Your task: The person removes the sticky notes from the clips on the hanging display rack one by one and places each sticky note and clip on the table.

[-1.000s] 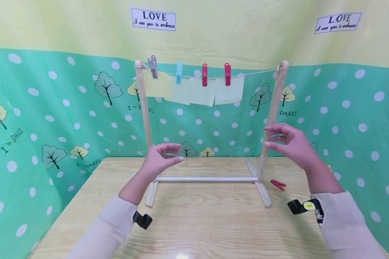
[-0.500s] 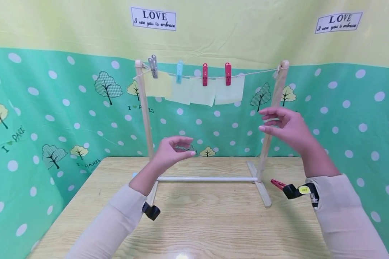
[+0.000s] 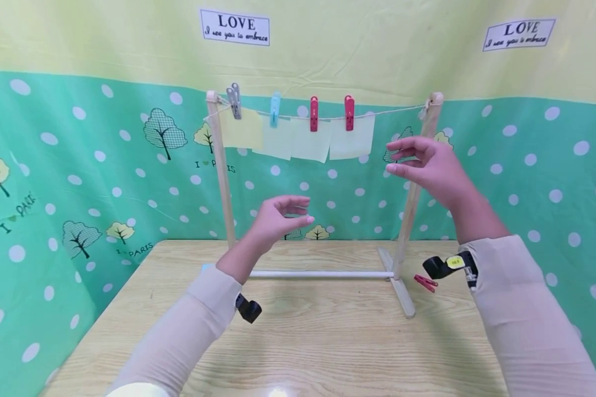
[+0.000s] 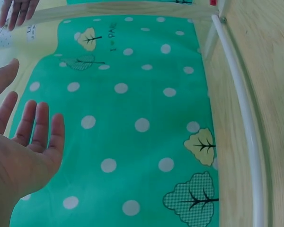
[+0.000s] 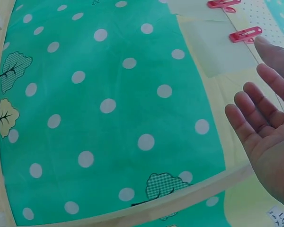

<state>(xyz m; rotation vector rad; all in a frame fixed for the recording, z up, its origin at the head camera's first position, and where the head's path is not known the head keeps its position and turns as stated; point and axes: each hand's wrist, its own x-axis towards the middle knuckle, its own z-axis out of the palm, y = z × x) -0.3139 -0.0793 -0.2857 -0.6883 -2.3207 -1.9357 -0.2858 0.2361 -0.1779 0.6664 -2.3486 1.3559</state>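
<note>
My left hand [image 3: 277, 221] is in the air in front of the wooden stand, below the string. Its fingers are loosely bent and hold nothing, as the left wrist view also shows. Higher up, my right hand [image 3: 429, 165] hovers before the stand's right post [image 3: 408, 220], likewise holding nothing. On the string [image 3: 392, 112] hang a yellow paper [image 3: 248, 132] and three pale papers [image 3: 352, 144]. A grey clothespin [image 3: 234, 102], a blue clothespin [image 3: 275, 110] and two red clothespins [image 3: 349, 113] clip them. In the right wrist view, a red clothespin [image 5: 246, 34] appears beyond my thumb.
A loose red clothespin [image 3: 425, 283] lies on the wooden table [image 3: 318, 336], right of the stand. The stand's white crossbar [image 3: 323, 274] runs low between its feet. Something light blue [image 3: 206, 268] peeks out behind my left forearm. A green dotted curtain [image 3: 104, 193] hangs behind.
Both hands have risen. The left has moved right and the right has shifted slightly left, toward the string. The papers and clothespins stay where they were.
</note>
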